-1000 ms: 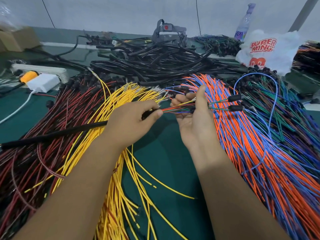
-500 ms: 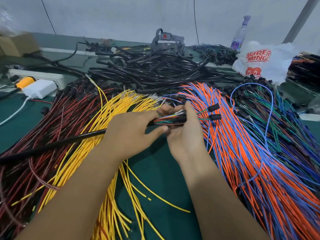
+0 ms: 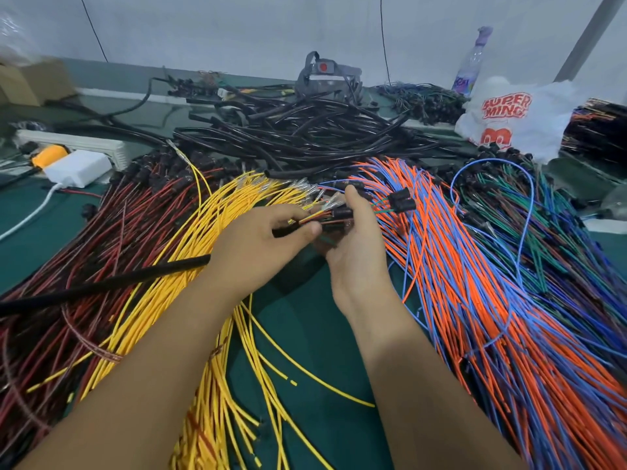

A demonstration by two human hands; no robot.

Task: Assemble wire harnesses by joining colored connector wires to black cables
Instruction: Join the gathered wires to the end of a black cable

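While left hand (image 3: 258, 245) grips black cable (image 3: 112, 283), right hand (image 3: 353, 245) pinches colored wires (image 3: 325, 217); bag (image 3: 515, 120) reads "SUPER MING".

A pale wall (image 3: 237, 32) (thin black cords hanging down it) backs the green-topped bench (image 3: 315, 334); light is soft, even.

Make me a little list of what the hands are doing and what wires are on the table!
left hand: grips the black cable
right hand: holds a bunch of wires with black plugs
left pile: red wires
middle pile: yellow wires
right pile: orange and blue wires
far right pile: green wires
back: black cables, white bag, bottle
table: green
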